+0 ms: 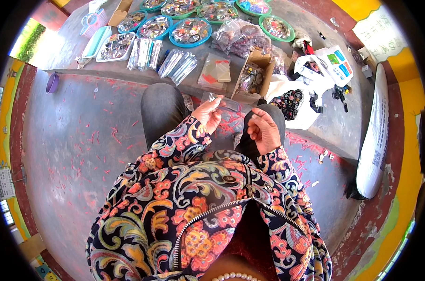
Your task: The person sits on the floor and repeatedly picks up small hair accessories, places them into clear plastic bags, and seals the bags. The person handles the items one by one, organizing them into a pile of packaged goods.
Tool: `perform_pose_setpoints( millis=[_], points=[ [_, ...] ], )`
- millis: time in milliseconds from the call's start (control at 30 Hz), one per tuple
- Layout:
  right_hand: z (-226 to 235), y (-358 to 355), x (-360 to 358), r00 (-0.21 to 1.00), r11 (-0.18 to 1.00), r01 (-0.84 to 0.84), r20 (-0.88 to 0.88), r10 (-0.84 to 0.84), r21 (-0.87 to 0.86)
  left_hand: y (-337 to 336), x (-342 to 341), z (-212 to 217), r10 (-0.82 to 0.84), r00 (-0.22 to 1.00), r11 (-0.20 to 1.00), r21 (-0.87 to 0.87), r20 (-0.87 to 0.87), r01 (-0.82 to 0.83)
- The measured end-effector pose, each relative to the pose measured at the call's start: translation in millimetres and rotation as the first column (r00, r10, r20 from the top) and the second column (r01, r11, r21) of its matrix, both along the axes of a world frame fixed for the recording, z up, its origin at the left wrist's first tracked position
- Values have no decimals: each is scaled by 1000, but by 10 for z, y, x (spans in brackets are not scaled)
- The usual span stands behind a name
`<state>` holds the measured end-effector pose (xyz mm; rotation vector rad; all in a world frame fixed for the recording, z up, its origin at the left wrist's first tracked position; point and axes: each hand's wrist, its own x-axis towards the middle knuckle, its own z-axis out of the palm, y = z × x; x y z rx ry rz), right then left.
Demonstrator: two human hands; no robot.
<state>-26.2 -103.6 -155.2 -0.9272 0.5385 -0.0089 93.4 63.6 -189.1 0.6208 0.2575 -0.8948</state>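
Note:
In front of my knees, my left hand [207, 114] pinches a clear plastic bag [228, 103] between thumb and fingers. The bag points right, toward my other hand. My right hand [264, 129] is raised over my right knee, a little apart from the bag. Its fingers are curled in toward the thumb; whatever they may hold is too small to make out. Just beyond the bag, a stack of flat clear bags [214, 74] lies on the raised ledge. Beside it stands an open cardboard box [264, 63] with small dark items inside.
Bundles of long packaged strips [177, 65] lie left of the stack. Behind them are blue basins [190, 33] and a green basin [276, 28] full of small packed items. A white bag [306, 112] slumps at right. Red scraps litter the floor [81, 140]; a purple bowl [53, 82] sits far left.

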Motion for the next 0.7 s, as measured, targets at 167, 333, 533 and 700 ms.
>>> perform_pose_setpoints(
  millis=[167, 333, 533, 700],
  points=[
    [114, 244, 77, 986, 986, -153, -60, 157, 59, -107, -93, 118, 97, 994, 995, 18, -48, -96],
    [13, 279, 153, 998, 975, -52, 39, 45, 215, -188, -212, 183, 17, 1000, 998, -59, 8, -17],
    [-43, 96, 110, 971, 975, 221, 84, -224, 35, -105, -198, 281, -164, 960, 981, 138, 229, 134],
    [-140, -110, 88, 983, 932, 173, 115, -143, -319, -57, -86, 157, -421, 469, 825, 543, 776, -157]
  ],
)
